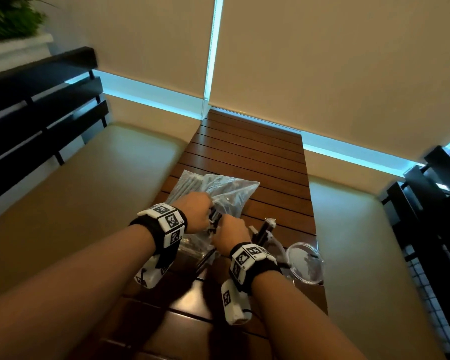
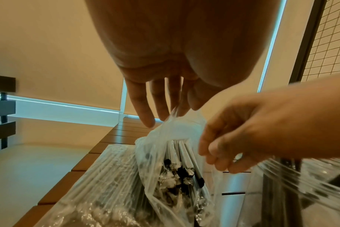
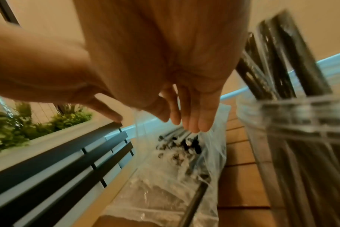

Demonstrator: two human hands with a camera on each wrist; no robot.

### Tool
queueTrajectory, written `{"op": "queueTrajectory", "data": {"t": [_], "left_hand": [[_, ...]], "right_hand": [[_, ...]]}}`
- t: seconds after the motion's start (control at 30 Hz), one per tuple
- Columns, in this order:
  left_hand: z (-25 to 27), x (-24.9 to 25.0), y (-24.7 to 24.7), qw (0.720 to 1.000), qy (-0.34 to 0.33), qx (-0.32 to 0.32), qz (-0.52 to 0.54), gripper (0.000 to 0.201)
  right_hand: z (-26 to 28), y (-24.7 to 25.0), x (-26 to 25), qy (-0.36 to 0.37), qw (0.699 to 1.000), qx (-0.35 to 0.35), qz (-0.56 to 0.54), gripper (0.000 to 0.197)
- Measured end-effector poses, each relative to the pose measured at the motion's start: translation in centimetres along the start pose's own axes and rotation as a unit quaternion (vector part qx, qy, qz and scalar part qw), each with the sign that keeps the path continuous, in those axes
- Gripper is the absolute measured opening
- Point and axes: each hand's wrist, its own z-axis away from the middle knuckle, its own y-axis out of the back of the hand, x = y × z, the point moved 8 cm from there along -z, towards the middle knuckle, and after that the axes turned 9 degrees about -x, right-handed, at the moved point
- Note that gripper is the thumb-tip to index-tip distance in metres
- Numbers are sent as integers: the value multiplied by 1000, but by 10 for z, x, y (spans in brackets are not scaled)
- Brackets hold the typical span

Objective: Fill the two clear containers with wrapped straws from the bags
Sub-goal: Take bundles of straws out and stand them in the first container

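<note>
A clear plastic bag (image 1: 226,193) of wrapped black straws (image 2: 181,170) lies on the slatted wooden table (image 1: 257,162), its mouth facing me. My left hand (image 1: 195,209) pinches the bag's rim (image 2: 176,116) between thumb and fingers and lifts it. My right hand (image 1: 230,229) hovers at the mouth with loosely bent fingers (image 3: 194,121) just above the straw ends, holding nothing that I can see. A second bag (image 2: 107,176) of straws lies to the left. One clear container (image 3: 301,138) with several straws (image 1: 266,228) stands right of my right hand. The other clear container (image 1: 305,263) is further right.
Cushioned beige benches (image 1: 88,190) flank the table on both sides, with dark slatted backs (image 1: 36,113). Beige blinds (image 1: 322,61) close off the far end. A planter with greenery (image 3: 29,122) sits behind the left bench. Bare table slats stretch beyond the bags.
</note>
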Motion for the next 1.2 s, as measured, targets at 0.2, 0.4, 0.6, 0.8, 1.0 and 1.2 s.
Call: {"op": "queueTrajectory", "data": {"t": [0.2, 0.4, 0.6, 0.8, 1.0, 1.2], "left_hand": [[9, -22, 5, 999, 36, 10, 21, 21], [12, -21, 16, 998, 29, 37, 33, 29], [18, -21, 33, 996, 22, 69, 48, 40], [23, -23, 42, 993, 34, 83, 74, 39], [34, -23, 59, 990, 30, 104, 92, 36], [34, -47, 63, 971, 64, 111, 204, 39]], "right_hand": [[12, -40, -33, 138, 971, -58, 188, 26], [17, -90, -38, 175, 914, -124, 345, 58], [18, -78, -48, 190, 915, -55, 352, 28], [15, -81, -55, 245, 890, -17, 384, 43], [20, -53, -70, 282, 912, 84, 287, 21], [23, 26, -59, 147, 961, 223, -71, 17]]}}
